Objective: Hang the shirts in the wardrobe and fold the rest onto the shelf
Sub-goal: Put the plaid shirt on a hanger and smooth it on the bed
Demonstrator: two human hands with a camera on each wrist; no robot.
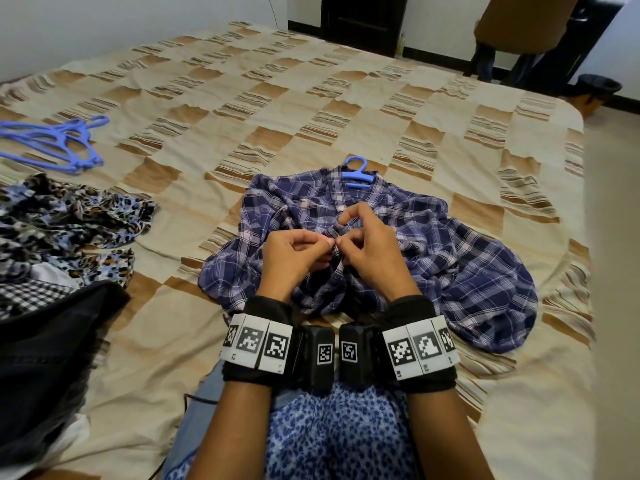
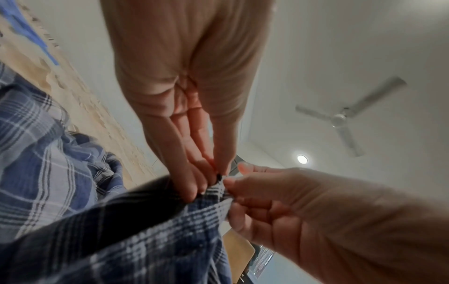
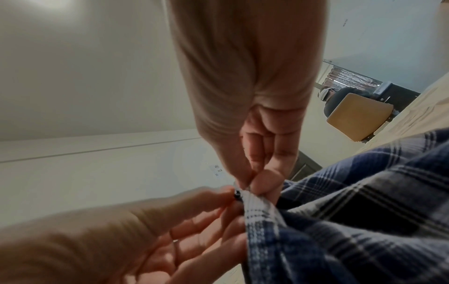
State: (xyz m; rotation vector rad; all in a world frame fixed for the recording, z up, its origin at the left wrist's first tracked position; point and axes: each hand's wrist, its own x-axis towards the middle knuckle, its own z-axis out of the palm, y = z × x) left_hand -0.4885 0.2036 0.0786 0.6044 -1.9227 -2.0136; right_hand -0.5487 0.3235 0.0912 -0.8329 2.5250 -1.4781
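A blue-and-white plaid shirt (image 1: 467, 258) lies spread on the bed with a blue hanger (image 1: 358, 172) inside it, the hook sticking out at the collar. My left hand (image 1: 325, 243) and right hand (image 1: 343, 241) meet over the shirt's middle, and each pinches an edge of the front placket, lifting it slightly. In the left wrist view my left hand (image 2: 206, 178) pinches the plaid edge (image 2: 213, 190). A small dark button (image 3: 237, 195) shows between my left hand's fingertips (image 3: 218, 196) and my right hand (image 3: 255, 182) in the right wrist view.
Several blue hangers (image 1: 59, 140) lie at the bed's left. A leopard-print garment (image 1: 69, 216), a black-and-white checked cloth (image 1: 31, 292) and a black garment (image 1: 45, 348) are piled at my left. The checked bedspread (image 1: 277, 98) ends at the right edge (image 1: 585, 237); a chair (image 1: 519, 26) stands beyond.
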